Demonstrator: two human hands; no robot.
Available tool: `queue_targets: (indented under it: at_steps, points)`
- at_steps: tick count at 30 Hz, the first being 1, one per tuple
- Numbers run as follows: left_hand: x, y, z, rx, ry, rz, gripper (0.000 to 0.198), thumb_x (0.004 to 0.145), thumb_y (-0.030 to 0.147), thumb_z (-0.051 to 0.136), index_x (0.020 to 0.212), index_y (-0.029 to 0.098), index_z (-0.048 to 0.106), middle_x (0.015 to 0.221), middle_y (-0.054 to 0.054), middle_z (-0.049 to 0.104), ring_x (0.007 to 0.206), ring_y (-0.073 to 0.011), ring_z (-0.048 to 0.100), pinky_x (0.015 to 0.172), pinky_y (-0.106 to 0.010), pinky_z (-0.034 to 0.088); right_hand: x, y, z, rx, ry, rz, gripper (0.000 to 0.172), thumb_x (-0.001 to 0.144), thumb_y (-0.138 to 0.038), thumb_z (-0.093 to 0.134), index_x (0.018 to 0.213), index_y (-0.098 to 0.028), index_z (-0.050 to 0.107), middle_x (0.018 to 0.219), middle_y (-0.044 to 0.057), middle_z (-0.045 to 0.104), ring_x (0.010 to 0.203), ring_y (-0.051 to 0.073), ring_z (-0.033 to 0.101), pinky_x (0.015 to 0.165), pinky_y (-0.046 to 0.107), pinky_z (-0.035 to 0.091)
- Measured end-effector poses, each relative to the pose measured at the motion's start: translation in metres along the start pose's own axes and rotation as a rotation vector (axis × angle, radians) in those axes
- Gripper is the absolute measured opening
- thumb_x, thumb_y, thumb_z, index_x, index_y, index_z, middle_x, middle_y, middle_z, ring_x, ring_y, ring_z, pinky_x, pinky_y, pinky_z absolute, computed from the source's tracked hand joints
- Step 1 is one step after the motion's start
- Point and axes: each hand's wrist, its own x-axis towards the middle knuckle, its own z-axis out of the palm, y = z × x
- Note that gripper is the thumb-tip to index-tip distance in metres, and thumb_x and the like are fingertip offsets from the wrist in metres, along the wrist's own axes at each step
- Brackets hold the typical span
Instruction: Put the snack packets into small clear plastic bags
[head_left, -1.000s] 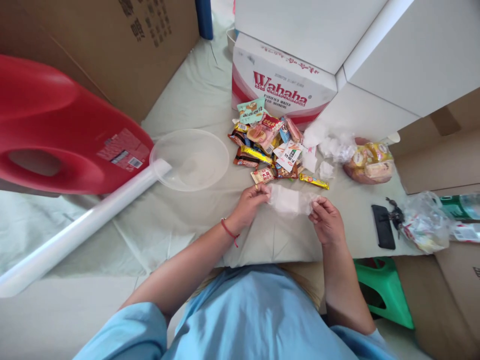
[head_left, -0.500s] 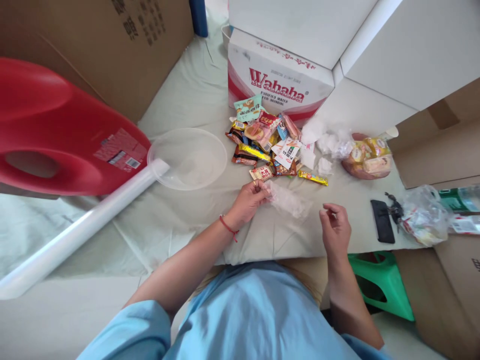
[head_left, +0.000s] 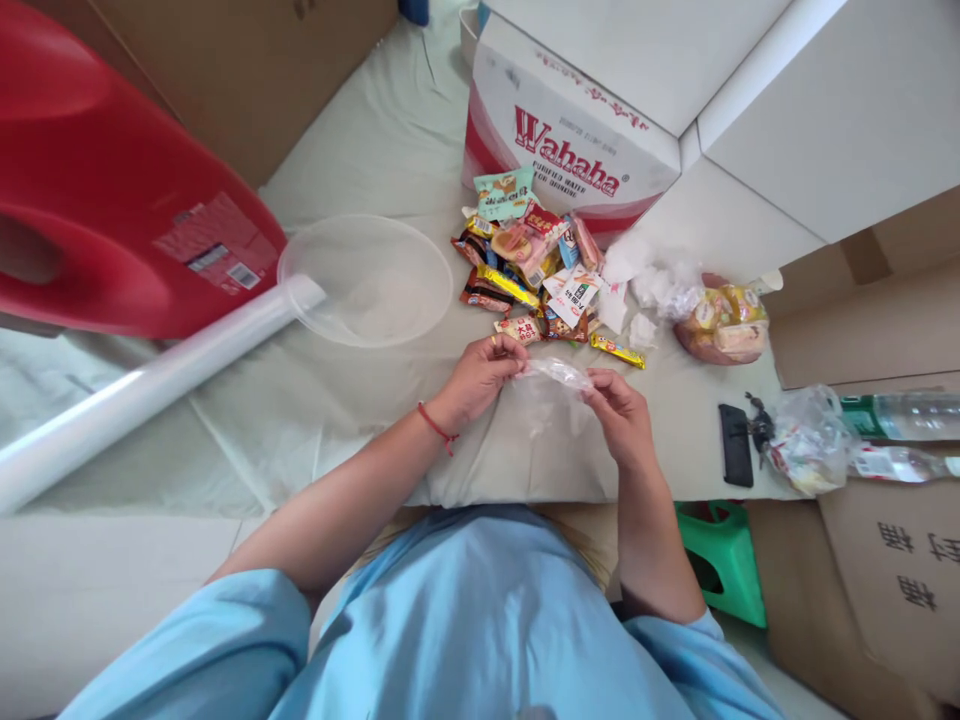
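Observation:
Between my two hands a thin clear plastic bag [head_left: 556, 374] is stretched just above the table cover. My left hand [head_left: 484, 378], with a red cord on its wrist, pinches the bag's left end. At the other end my right hand [head_left: 619, 405] has its fingers closed on the bag's edge. Just beyond lies a heap of wrapped snacks [head_left: 525, 255] in several colours. One yellow packet [head_left: 617, 351] is apart from the heap, a little past my right hand. To the left of the snacks rests a round translucent plastic lid or dish [head_left: 367, 285].
A Wahaha water carton [head_left: 570, 130] stands behind the snacks. On the left are a red plastic container [head_left: 127, 190] and a long clear film roll [head_left: 150, 385]. To the right lie a filled basket [head_left: 724, 320], a black phone [head_left: 736, 445], a plastic bag [head_left: 810, 440] and bottles [head_left: 907, 415].
My right hand has moved left and taken hold of the bag's free end. The bag, held earlier by my left hand alone, is now stretched between both hands. The view has shifted slightly.

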Motion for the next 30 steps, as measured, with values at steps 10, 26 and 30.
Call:
queue_targets:
  at_steps: [10,26,30]
  points:
    - [0.003,-0.001,0.002,0.056,0.048,-0.007,0.034,0.065,0.033,0.092,0.083,0.018,0.067,0.069,0.005,0.054,0.052,-0.0051,0.037,0.047,-0.023,0.022,-0.004,0.008,-0.013,0.407,0.046,0.414,0.046,0.066,-0.057,0.093,0.078,-0.023,0.065,0.068,-0.003,0.062,0.056,0.012,0.052,0.051,0.025,0.043]
    - [-0.022,0.028,0.009,-0.095,-0.437,-0.208,0.036,0.062,0.042,0.093,0.07,0.017,0.067,0.106,-0.017,0.077,0.099,-0.0355,0.076,0.09,-0.052,0.057,0.01,-0.007,-0.022,-0.027,-0.312,-0.135,0.088,0.07,-0.088,0.075,0.138,-0.032,0.069,0.144,0.01,0.066,0.142,0.033,0.056,0.116,0.05,0.046]
    - [-0.022,0.035,0.006,-0.086,-0.387,-0.227,0.046,0.062,0.046,0.097,0.08,0.018,0.064,0.111,-0.016,0.075,0.091,-0.0351,0.079,0.067,-0.042,0.061,0.02,-0.026,-0.034,-0.134,-0.739,-0.125,0.066,0.074,-0.079,0.079,0.118,-0.03,0.082,0.111,0.008,0.079,0.123,0.033,0.068,0.112,0.053,0.048]
